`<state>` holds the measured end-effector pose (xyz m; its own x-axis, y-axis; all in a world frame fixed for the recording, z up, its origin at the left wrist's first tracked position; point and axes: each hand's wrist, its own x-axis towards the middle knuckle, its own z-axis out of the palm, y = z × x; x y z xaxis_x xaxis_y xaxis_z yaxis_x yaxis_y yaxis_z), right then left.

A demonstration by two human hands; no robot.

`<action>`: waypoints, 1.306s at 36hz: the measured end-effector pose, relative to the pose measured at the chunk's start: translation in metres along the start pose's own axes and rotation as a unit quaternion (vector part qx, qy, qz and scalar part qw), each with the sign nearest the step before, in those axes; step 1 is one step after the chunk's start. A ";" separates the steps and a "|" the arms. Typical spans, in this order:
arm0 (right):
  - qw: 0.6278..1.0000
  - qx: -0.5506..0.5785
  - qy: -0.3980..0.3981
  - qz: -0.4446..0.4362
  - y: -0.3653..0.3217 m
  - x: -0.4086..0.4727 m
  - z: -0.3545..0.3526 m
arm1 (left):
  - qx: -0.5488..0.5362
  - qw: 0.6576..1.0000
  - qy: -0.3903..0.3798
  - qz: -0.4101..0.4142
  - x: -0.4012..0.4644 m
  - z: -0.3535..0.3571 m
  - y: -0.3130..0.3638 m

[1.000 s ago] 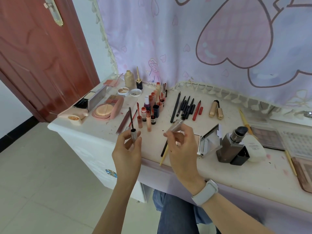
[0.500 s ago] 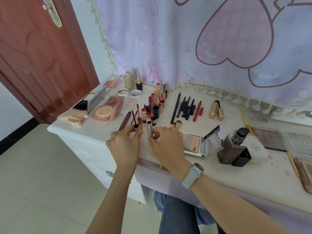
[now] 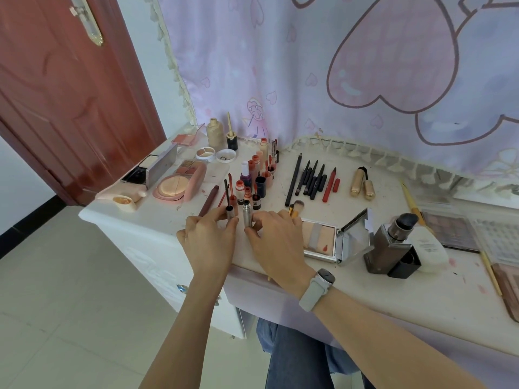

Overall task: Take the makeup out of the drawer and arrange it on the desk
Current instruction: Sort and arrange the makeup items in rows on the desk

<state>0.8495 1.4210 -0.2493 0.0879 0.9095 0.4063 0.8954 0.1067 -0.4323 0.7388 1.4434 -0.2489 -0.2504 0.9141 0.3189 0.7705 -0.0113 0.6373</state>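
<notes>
Both hands [image 3: 241,242] partly hiding silver tube [image 3: 247,217]

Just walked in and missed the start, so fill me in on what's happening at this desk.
A person is arranging makeup on the desk. Their left hand pinches a wand cap, standing it upright, while the right hand holds a silver tube upright beside it, at the front of a cluster of lip glosses.

A second ago both hands hung in the air at mid-frame, apart from the surface. Now they are down on the surface [image 3: 174,220] just below the lip-gloss cluster. The right hand [image 3: 276,240] stands the silver tube [image 3: 247,216] upright there, no longer tilted in its grip; the left hand [image 3: 209,240] pinches the wand [image 3: 229,202] just beside it.
</notes>
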 end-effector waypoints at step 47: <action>0.979 -0.129 -0.104 0.118 0.207 0.041 -0.171 | -0.103 0.952 -0.160 0.239 -0.025 0.014 0.178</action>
<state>1.1129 1.4117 -0.1843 0.2390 0.9614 0.1360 0.9437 -0.1971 -0.2656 0.8906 1.4238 -0.1531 0.3172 0.8609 0.3979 0.6120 -0.5063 0.6075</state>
